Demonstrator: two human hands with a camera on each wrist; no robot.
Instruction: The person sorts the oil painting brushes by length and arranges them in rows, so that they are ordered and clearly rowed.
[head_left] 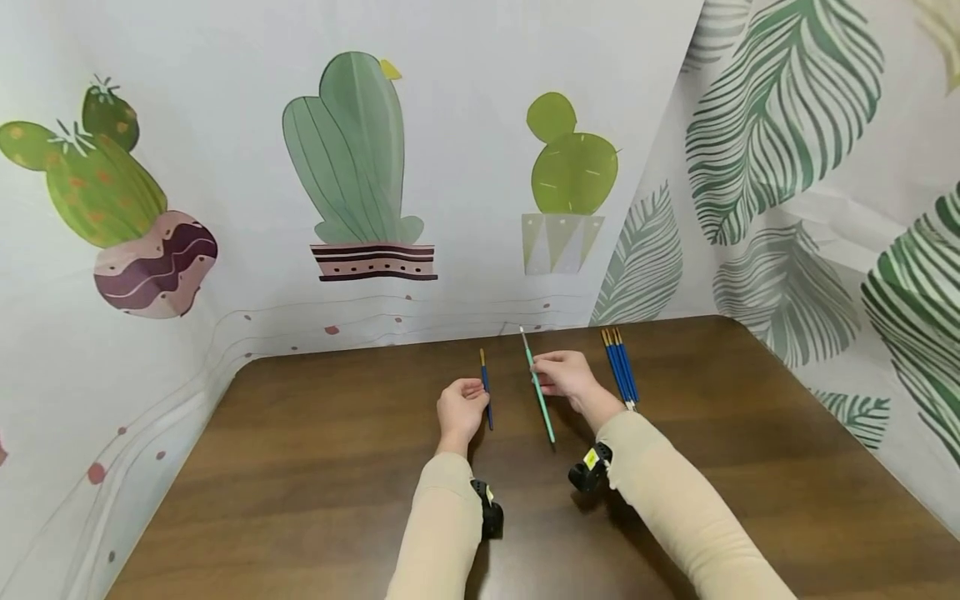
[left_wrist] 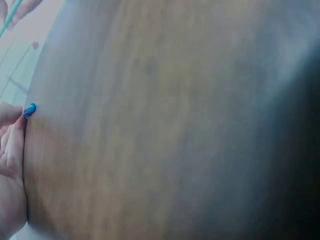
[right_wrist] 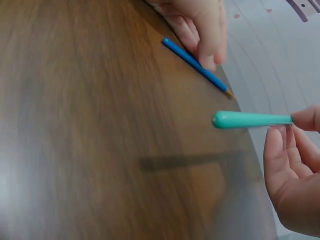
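Note:
My right hand [head_left: 567,375] pinches a teal paintbrush [head_left: 541,402] between thumb and fingertips, and its shadow falls apart from it on the table. In the right wrist view the rounded teal handle end points left, away from the right hand [right_wrist: 295,180]. To the left, my left hand [head_left: 461,410] holds a blue paintbrush [head_left: 487,392] at its handle with the fingertips, its tan tip pointing to the wall. The blue handle end [left_wrist: 30,109] peeks out beside the fingers in the left wrist view. Whether this brush touches the table I cannot tell.
Several blue paintbrushes [head_left: 619,364] lie side by side behind my right wrist, tips toward the wall. The brown wooden table [head_left: 322,467] ends at a wall cloth [head_left: 465,167] printed with cacti and leaves. A black wrist camera [head_left: 591,468] sits under the right sleeve.

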